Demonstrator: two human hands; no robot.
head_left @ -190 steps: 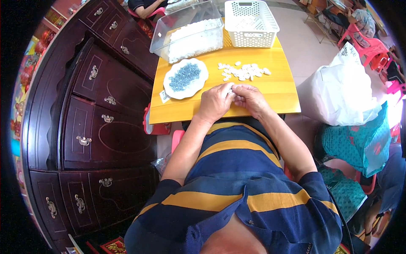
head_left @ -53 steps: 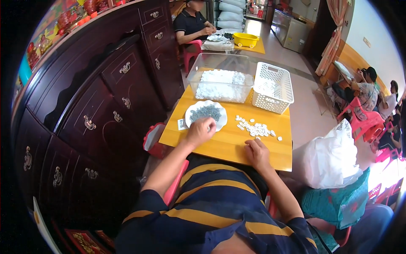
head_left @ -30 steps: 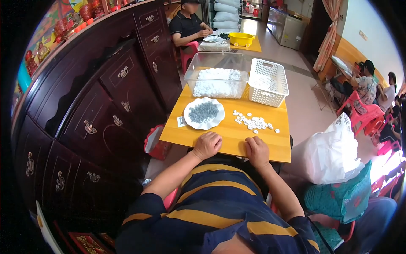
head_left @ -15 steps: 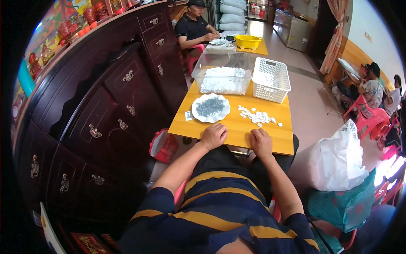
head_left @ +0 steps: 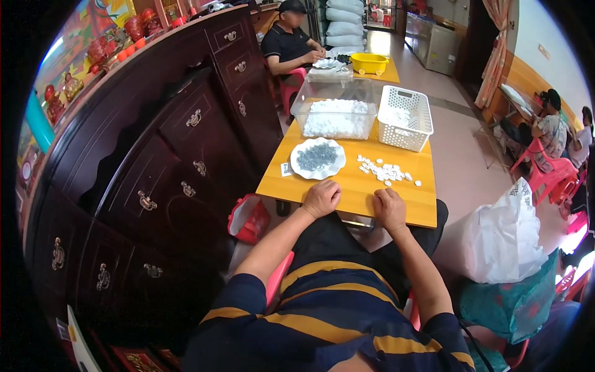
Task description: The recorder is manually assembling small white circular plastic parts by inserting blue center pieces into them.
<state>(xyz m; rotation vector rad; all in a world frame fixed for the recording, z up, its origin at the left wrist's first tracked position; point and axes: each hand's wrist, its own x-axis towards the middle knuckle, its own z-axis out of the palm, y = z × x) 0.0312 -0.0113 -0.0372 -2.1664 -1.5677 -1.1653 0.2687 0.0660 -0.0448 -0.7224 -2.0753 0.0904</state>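
Note:
My left hand [head_left: 322, 198] rests curled at the near edge of a yellow wooden table [head_left: 347, 192]. My right hand [head_left: 389, 208] lies curled on the same edge, a little to the right. Fingers of both are folded in, and whatever they may hold is hidden. Just beyond the left hand stands a white scalloped plate [head_left: 297, 162] with a heap of small grey pieces [head_left: 317, 156]. Past the right hand, small white plastic pieces [head_left: 387, 172] lie loose. Behind them are a clear bin [head_left: 302, 118] full of white pieces and a white perforated basket [head_left: 406, 133].
A dark wooden cabinet [head_left: 167, 149] runs along the left, with a red container [head_left: 249, 220] on the floor beside it. At right sits a large white sack [head_left: 505, 232] over a green bag [head_left: 511, 307]. Another person [head_left: 288, 46] sits behind the table near a yellow tub [head_left: 370, 64].
The whole view has shifted slightly, so everything appears a little farther right. Both hands keep their places on the table edge.

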